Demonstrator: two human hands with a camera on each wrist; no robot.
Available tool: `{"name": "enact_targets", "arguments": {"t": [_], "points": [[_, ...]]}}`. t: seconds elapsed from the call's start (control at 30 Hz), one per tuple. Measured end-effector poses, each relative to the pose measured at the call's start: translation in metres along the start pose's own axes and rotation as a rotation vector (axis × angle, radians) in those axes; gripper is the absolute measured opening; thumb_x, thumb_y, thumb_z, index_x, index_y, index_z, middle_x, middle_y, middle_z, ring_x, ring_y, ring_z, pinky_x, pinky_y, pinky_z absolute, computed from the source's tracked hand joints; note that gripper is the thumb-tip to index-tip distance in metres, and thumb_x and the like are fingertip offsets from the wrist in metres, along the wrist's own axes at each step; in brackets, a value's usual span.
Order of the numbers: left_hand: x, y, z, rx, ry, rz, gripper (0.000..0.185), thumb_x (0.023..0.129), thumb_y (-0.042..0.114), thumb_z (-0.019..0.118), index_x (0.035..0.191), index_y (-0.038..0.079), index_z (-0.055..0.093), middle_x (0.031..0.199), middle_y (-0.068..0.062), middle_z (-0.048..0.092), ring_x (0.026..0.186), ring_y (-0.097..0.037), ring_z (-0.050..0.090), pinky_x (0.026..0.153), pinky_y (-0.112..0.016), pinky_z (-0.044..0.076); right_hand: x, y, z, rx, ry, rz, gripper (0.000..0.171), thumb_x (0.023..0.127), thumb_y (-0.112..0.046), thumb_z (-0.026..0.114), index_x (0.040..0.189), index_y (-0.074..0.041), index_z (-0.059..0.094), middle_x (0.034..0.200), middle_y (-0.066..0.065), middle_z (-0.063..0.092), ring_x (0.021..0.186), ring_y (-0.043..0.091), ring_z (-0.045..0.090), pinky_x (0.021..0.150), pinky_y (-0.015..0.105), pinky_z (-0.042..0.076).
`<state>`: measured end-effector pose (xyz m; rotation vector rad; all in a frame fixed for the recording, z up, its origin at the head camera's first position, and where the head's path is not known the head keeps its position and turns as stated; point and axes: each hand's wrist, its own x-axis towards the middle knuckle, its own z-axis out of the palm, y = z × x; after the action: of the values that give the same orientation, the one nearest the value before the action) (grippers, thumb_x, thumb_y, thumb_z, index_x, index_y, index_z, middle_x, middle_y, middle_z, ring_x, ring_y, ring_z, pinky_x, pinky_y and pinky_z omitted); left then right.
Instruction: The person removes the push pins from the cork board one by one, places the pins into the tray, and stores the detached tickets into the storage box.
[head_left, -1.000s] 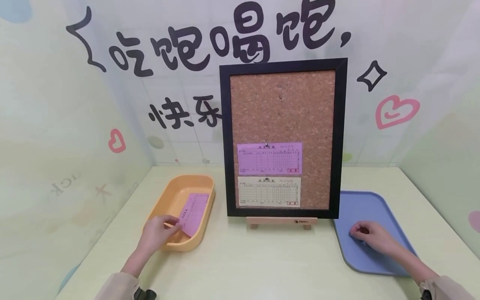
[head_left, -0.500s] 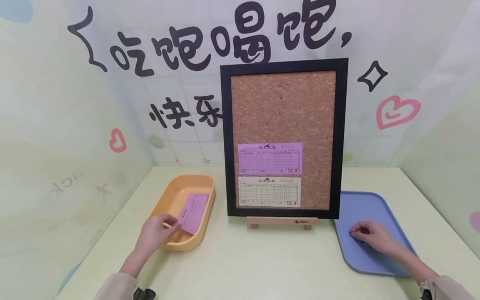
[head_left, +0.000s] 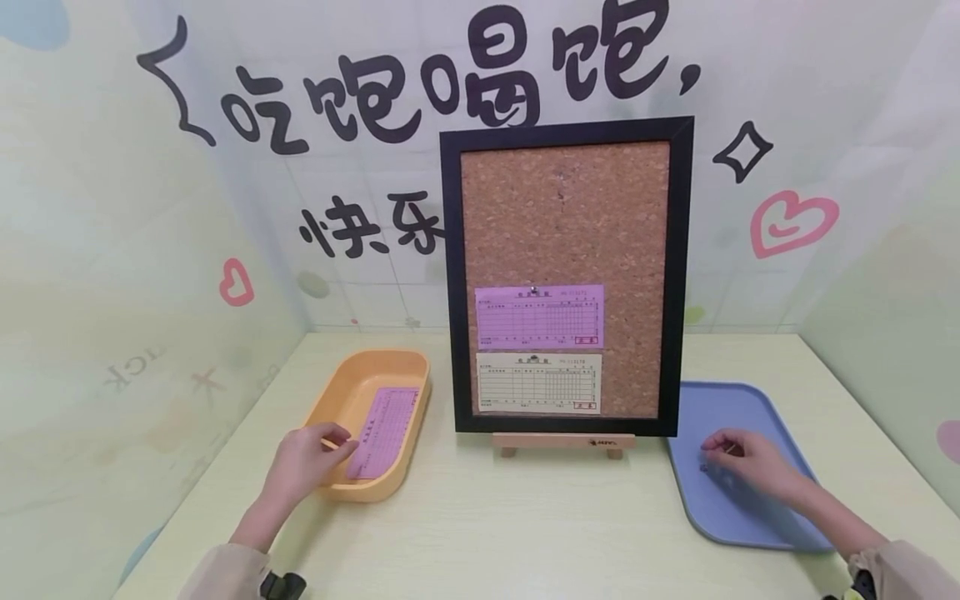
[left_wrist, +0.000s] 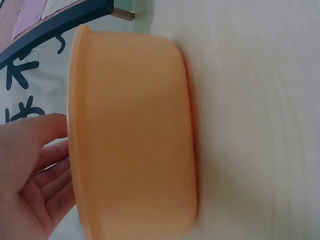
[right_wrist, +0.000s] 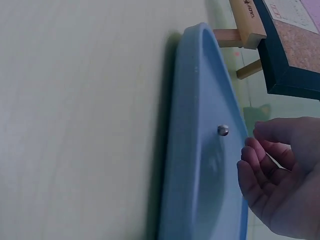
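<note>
My left hand (head_left: pixel 303 462) reaches over the near rim of an orange tray (head_left: pixel 330 392). Its fingertips touch the edge of a pink printed slip (head_left: pixel 384 429) that lies flat inside. In the left wrist view the left hand (left_wrist: pixel 30 170) shows relaxed fingers beside the orange tray's wall (left_wrist: pixel 135 135), and the slip is hidden. My right hand (head_left: pixel 742 462) hovers over a blue tray (head_left: pixel 742 408) with loosely curled fingers. In the right wrist view a small metal pin (right_wrist: pixel 223 130) lies on the blue tray (right_wrist: pixel 200 175), just clear of the right hand (right_wrist: pixel 280 175).
A black-framed cork board (head_left: pixel 562 217) stands on a wooden easel (head_left: pixel 562 442) between the trays. A pink slip (head_left: pixel 538 317) and a white slip (head_left: pixel 538 383) are pinned on its lower half. Decorated walls close in the pale table (head_left: pixel 525 533) on three sides.
The pink slip has dropped from a tilt to lying flat in the orange tray, and my left fingers have loosened on it. My right hand has lifted a little off the blue tray.
</note>
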<state>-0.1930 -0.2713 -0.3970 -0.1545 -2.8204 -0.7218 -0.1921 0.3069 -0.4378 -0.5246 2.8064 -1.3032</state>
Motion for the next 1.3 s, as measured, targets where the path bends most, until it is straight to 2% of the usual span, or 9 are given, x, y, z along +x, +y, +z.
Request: {"name": "enact_targets", "arguments": {"t": [0.17, 0.27, 0.37, 0.53, 0.67, 0.83, 1.0, 1.3], "points": [[0.014, 0.018, 0.006, -0.024, -0.019, 0.017, 0.020, 0.081, 0.020, 0.067, 0.091, 0.003, 0.067, 0.085, -0.006, 0.067, 0.074, -0.019, 0.063, 0.065, -0.034, 0.053, 0.009, -0.014, -0.009, -0.060, 0.032, -0.059, 0.009, 0.083, 0.001, 0.058, 0.089, 0.007, 0.061, 0.078, 0.006, 0.061, 0.065, -0.002, 0.048, 0.052, 0.021, 0.044], [0.022, 0.035, 0.014, -0.046, -0.018, 0.040, 0.024, 0.082, 0.024, 0.066, 0.098, 0.006, 0.066, 0.091, -0.006, 0.067, 0.080, -0.020, 0.064, 0.069, -0.036, 0.053, 0.015, -0.028, -0.015, -0.100, 0.039, -0.055, 0.010, 0.084, -0.003, 0.060, 0.090, 0.005, 0.062, 0.080, 0.004, 0.062, 0.067, -0.002, 0.050, 0.054, 0.021, 0.046], [0.030, 0.053, 0.022, -0.084, 0.035, 0.100, 0.026, 0.082, 0.026, 0.066, 0.100, 0.007, 0.066, 0.092, -0.005, 0.068, 0.081, -0.020, 0.064, 0.071, -0.036, 0.053, 0.021, -0.040, -0.019, -0.161, 0.067, -0.089, 0.009, 0.083, -0.005, 0.062, 0.089, 0.001, 0.064, 0.078, 0.001, 0.063, 0.068, -0.002, 0.051, 0.056, 0.021, 0.046], [0.048, 0.080, 0.033, -0.127, 0.170, 0.264, 0.029, 0.080, 0.020, 0.068, 0.104, 0.004, 0.064, 0.093, -0.008, 0.068, 0.082, -0.021, 0.065, 0.072, -0.035, 0.053, 0.035, -0.066, -0.026, -0.223, 0.081, -0.103, 0.008, 0.083, -0.008, 0.062, 0.088, -0.002, 0.064, 0.075, -0.001, 0.061, 0.067, 0.002, 0.051, 0.056, 0.022, 0.046], [0.067, 0.100, 0.035, -0.153, 0.230, 0.320, 0.035, 0.081, 0.018, 0.068, 0.110, 0.002, 0.060, 0.103, -0.010, 0.066, 0.088, -0.023, 0.064, 0.073, -0.034, 0.053, 0.049, -0.084, -0.027, -0.229, 0.062, -0.108, 0.006, 0.084, -0.008, 0.062, 0.088, -0.003, 0.064, 0.076, -0.001, 0.060, 0.069, 0.008, 0.052, 0.057, 0.022, 0.046], [0.088, 0.119, 0.035, -0.226, 0.292, 0.354, 0.046, 0.079, 0.018, 0.069, 0.120, 0.003, 0.054, 0.114, -0.011, 0.058, 0.096, -0.023, 0.058, 0.074, -0.034, 0.053, 0.066, -0.102, -0.022, -0.197, 0.041, -0.112, 0.009, 0.084, -0.007, 0.062, 0.090, -0.001, 0.063, 0.077, 0.001, 0.061, 0.069, 0.013, 0.052, 0.057, 0.022, 0.047], [0.099, 0.131, 0.037, -0.300, 0.341, 0.397, 0.059, 0.077, 0.017, 0.072, 0.127, 0.003, 0.046, 0.122, -0.014, 0.051, 0.102, -0.025, 0.053, 0.077, -0.035, 0.052, 0.080, -0.116, -0.019, -0.166, 0.074, -0.127, 0.012, 0.084, -0.007, 0.062, 0.093, 0.001, 0.063, 0.078, 0.004, 0.062, 0.068, 0.016, 0.053, 0.058, 0.022, 0.048], [0.108, 0.140, 0.047, -0.404, 0.349, 0.351, 0.073, 0.074, 0.017, 0.075, 0.135, 0.004, 0.037, 0.133, -0.013, 0.043, 0.101, -0.025, 0.052, 0.078, -0.033, 0.052, 0.104, -0.139, -0.020, -0.122, 0.078, -0.138, 0.016, 0.085, -0.011, 0.062, 0.096, 0.001, 0.063, 0.082, 0.008, 0.062, 0.070, 0.018, 0.052, 0.059, 0.021, 0.046]]}}
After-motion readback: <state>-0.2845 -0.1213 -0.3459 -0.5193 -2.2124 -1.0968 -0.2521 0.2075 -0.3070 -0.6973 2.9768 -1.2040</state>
